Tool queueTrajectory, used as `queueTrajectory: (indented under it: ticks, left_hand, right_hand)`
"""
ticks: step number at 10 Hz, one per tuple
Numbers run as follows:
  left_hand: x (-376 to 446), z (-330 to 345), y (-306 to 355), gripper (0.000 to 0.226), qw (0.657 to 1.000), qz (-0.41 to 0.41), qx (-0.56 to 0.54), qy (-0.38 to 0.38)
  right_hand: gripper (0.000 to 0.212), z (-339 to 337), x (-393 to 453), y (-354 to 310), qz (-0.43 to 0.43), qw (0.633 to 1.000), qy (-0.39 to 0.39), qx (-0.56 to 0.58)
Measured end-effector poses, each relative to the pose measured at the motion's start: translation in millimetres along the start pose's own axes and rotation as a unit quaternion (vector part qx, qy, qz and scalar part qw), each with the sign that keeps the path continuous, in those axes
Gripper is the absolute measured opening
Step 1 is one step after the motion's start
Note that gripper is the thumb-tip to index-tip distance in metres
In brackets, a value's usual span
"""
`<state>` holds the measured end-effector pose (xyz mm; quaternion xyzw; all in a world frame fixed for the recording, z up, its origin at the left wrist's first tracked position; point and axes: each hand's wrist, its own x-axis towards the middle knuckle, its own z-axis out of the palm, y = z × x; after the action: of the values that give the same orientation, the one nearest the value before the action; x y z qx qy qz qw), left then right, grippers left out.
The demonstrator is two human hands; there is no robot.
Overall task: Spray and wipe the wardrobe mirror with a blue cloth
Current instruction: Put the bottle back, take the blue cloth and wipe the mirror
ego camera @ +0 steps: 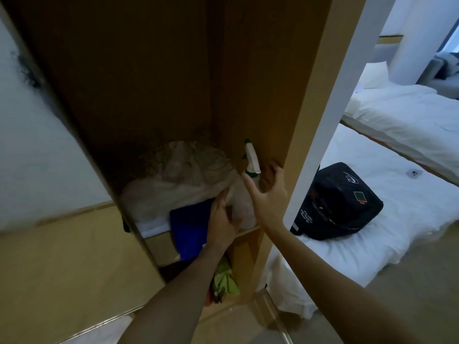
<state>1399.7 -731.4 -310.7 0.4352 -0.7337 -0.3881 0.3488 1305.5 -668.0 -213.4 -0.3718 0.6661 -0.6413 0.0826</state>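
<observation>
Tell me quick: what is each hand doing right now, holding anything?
Left hand: open, resting at the blue cloth on the shelf, not gripping it.
Right hand: open, fingers spread around the spray bottle, not closed on it.

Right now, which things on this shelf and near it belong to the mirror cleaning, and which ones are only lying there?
For the job:
- spray bottle, standing at the shelf's right end
- blue cloth, hanging over the shelf's front edge

Just lying about:
- pale plastic bag on the shelf
- green item on the shelf below
- black bag on the white bedding
</observation>
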Motion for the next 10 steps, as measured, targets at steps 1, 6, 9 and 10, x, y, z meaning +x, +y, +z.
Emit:
queueTrajectory:
  ticks: [1, 6, 9, 10]
  left_hand:
    - [-4, -19, -6, 0.055, 0.998, 0.028, 0.049, 0.035]
    - [-7, -84, -76, 0.056, 0.953, -0.110, 0.281, 0.003]
    - [5, -86, -69, 0.063, 0.953, -0.187, 0.236, 0.033]
    - [11, -87, -67, 0.040, 0.943, -0.185, 0.274, 0.029]
  right_hand:
    - [0.056, -3, -7, -14, -0.067, 0.996, 0.041, 0.032]
    - [0.039, 85, -15, 24, -0.137, 0.877, -0.402, -0.224]
    - [0.063, 95, -18, 78, -0.176, 0.798, -0.470, -0.335]
    - [0.067, 102, -11, 83, -0.185, 0.799, -0.458, -0.344]
